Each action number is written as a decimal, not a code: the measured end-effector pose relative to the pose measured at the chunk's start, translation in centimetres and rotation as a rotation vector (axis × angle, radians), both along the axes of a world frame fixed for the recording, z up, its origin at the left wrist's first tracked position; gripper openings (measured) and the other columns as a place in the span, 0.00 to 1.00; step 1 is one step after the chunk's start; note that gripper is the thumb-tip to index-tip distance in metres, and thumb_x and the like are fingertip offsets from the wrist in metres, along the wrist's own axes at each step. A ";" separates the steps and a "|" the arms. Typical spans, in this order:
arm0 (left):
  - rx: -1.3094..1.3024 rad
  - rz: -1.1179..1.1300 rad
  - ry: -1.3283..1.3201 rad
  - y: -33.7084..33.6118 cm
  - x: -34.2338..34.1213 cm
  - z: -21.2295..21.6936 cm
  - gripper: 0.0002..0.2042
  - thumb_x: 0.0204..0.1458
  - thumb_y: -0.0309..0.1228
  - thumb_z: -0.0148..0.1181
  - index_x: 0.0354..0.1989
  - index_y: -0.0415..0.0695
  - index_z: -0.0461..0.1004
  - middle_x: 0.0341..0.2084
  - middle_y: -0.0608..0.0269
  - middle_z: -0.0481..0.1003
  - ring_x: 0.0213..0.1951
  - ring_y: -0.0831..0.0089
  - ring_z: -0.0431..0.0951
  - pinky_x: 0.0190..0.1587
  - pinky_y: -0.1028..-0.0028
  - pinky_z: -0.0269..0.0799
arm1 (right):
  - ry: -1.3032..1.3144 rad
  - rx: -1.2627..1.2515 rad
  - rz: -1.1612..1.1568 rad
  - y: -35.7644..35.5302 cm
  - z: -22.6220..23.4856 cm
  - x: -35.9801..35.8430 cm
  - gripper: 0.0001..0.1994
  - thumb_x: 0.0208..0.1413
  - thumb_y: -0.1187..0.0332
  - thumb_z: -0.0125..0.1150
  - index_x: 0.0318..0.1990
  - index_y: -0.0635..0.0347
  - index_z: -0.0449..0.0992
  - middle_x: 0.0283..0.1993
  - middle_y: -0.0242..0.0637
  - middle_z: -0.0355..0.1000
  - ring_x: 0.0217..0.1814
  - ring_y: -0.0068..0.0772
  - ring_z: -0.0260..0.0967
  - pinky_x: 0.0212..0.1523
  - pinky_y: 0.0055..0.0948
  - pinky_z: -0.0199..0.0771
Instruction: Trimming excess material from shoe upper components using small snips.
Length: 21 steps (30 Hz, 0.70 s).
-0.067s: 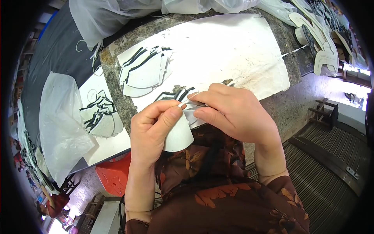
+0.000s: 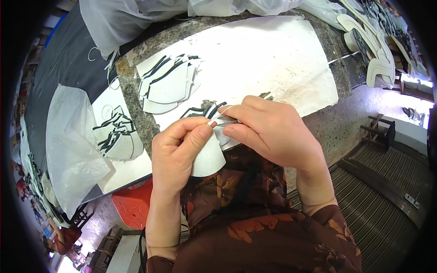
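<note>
While pinched btwn left hand (image 2: 175, 152) & right hand (image 2: 273, 132), white piece (image 2: 210, 159) sits.

Speckled stone desk (image 2: 136, 98) under a big white sheet (image 2: 273, 59). Fanned stack of white pieces with black trim (image 2: 168, 84) up top, another pile (image 2: 116, 136) left, crumpled clear plastic (image 2: 68, 145) beside it, red stool (image 2: 134, 204) below.

L hand (image 2: 177, 148), R hand (image 2: 268, 132) pinching white cut piece (image 2: 210, 159)
</note>
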State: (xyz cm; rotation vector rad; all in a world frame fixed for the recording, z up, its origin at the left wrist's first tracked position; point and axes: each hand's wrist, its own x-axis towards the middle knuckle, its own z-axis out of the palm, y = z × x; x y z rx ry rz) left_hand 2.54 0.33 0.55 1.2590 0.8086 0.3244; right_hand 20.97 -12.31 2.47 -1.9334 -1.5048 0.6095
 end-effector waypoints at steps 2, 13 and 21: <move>-0.011 -0.001 -0.012 0.0 0.0 0.2 0.09 0.63 0.28 0.66 0.46 0.35 0.83 0.35 0.66 0.83 0.36 0.84 0.76 0.40 0.82 0.72 | 0.006 0.022 -0.010 0.3 -0.1 -0.1 0.16 0.66 0.53 0.60 0.49 0.55 0.81 0.36 0.38 0.76 0.37 0.45 0.77 0.35 0.39 0.77; 0.009 -0.008 -0.056 -0.5 0.4 -0.3 0.08 0.63 0.26 0.66 0.47 0.35 0.83 0.35 0.68 0.82 0.36 0.85 0.76 0.39 0.83 0.72 | 0.282 -0.004 0.048 1.0 -0.9 0.3 0.16 0.65 0.58 0.64 0.51 0.61 0.81 0.37 0.40 0.76 0.38 0.43 0.75 0.41 0.35 0.75; 0.054 0.013 -0.071 -0.6 0.6 -0.3 0.09 0.64 0.26 0.66 0.48 0.35 0.83 0.36 0.68 0.82 0.37 0.85 0.76 0.41 0.83 0.71 | 0.512 0.032 -0.038 1.2 -1.7 -0.2 0.16 0.66 0.54 0.61 0.44 0.59 0.81 0.36 0.40 0.76 0.40 0.45 0.74 0.41 0.38 0.74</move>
